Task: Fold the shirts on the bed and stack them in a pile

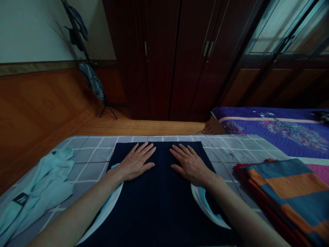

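A dark navy garment (pixel 159 206) with curved white and light-blue edging lies spread flat in front of me; its exact kind is unclear. On its upper left part rests my left hand (pixel 138 161), palm down with the fingers stretched out. My right hand (pixel 189 163) lies flat on the upper right part, fingers spread and thumb pointing inward. Neither hand grips anything. Between the two hands runs a strip of bare navy cloth. The garment's near end runs out of the bottom of the view.
The garment lies on a grey checked cloth (pixel 221 151). To the left is a crumpled pale mint garment (pixel 48 181), to the right a folded stack of striped clothes (pixel 290 192). Beyond stand a dark wardrobe (pixel 159 68), a coat stand (pixel 79 41) and a purple-covered bed (pixel 257 120).
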`<state>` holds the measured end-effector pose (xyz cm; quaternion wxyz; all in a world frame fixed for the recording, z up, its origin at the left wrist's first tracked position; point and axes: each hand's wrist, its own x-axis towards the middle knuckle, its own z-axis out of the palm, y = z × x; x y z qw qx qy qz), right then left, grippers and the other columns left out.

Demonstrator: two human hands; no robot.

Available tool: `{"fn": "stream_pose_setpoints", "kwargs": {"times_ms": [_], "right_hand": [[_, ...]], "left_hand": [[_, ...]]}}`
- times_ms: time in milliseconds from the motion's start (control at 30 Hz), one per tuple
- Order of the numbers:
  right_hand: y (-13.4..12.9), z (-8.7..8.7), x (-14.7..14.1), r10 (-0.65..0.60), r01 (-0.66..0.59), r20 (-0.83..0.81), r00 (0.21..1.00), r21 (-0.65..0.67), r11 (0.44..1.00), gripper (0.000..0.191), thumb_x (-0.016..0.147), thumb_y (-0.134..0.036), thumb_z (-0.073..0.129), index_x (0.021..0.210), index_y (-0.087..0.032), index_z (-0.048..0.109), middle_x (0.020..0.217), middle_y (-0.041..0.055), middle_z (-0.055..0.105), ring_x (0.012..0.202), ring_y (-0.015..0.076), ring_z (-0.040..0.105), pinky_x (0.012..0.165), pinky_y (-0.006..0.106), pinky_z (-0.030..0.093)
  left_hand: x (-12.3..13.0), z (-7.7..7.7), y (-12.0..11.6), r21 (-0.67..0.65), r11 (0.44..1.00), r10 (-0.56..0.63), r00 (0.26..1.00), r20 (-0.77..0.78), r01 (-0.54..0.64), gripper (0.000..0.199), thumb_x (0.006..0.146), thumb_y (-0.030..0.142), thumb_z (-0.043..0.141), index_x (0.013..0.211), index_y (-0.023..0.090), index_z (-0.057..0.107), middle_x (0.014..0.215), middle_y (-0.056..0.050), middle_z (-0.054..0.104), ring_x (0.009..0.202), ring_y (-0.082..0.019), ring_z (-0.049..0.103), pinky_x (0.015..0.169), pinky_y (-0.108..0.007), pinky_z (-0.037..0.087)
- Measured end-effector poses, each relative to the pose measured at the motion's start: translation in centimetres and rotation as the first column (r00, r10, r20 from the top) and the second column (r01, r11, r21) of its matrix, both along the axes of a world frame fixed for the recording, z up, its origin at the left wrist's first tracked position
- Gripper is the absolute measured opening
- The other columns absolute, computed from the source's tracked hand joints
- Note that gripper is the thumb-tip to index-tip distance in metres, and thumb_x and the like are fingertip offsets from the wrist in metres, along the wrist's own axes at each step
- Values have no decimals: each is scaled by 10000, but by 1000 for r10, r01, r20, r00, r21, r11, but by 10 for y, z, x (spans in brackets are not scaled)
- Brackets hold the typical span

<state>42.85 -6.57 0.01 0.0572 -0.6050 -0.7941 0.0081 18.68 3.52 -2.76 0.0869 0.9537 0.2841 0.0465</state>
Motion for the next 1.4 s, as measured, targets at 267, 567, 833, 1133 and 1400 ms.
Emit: {"fn": "stream_pose_setpoints", "kwargs": {"times_ms": [267, 567, 833, 1133, 1400], "right_hand": [[4, 7, 34, -124, 127, 62, 990, -48, 991, 517, 901, -366, 480, 1368, -147, 442, 1418, 140, 425, 1298, 302, 378, 1037, 458, 314], [-3, 44, 53, -497, 517, 149, 855, -331, 790, 288, 744, -492, 630, 782, -211, 684, 839, 97, 682, 835, 292, 634, 639, 339, 409], [-5, 37, 60, -504, 531, 170, 847, -213, 820, 160, 810, -290, 547, 876, -201, 662, 914, 102, 671, 892, 273, 627, 678, 330, 410], [-6, 41, 40, -471, 485, 160, 868, -64, 872, 240, 856, -298, 492, 1004, -202, 655, 973, 113, 670, 929, 285, 622, 720, 340, 426], [-22, 60, 10, -298, 305, 143, 944, -25, 952, 291, 830, -297, 578, 1092, -185, 639, 1117, 137, 627, 1065, 298, 561, 873, 378, 430]], "left_hand": [[-4, 0, 2, -8, 999, 39, 999, 26, -39, 622, 928, 572, 319, 1470, 295, 195, 1540, -32, 197, 1419, -245, 127, 1135, -468, 60], [-5, -5, 5, 2, 999, 35, 998, 43, -35, 617, 924, 570, 339, 1466, 305, 208, 1535, -24, 221, 1415, -251, 146, 1133, -480, 84], [-6, -10, 7, 16, 1000, 24, 998, 62, -26, 609, 924, 551, 367, 1464, 314, 214, 1530, -15, 234, 1410, -260, 166, 1134, -482, 93], [-6, -7, 6, 17, 999, 42, 998, 54, -43, 627, 916, 572, 358, 1465, 301, 222, 1532, -22, 227, 1411, -269, 160, 1130, -492, 100], [-5, -7, 6, 20, 999, 47, 997, 64, -48, 631, 909, 586, 350, 1462, 307, 230, 1530, -28, 237, 1409, -282, 163, 1126, -497, 99]]}}
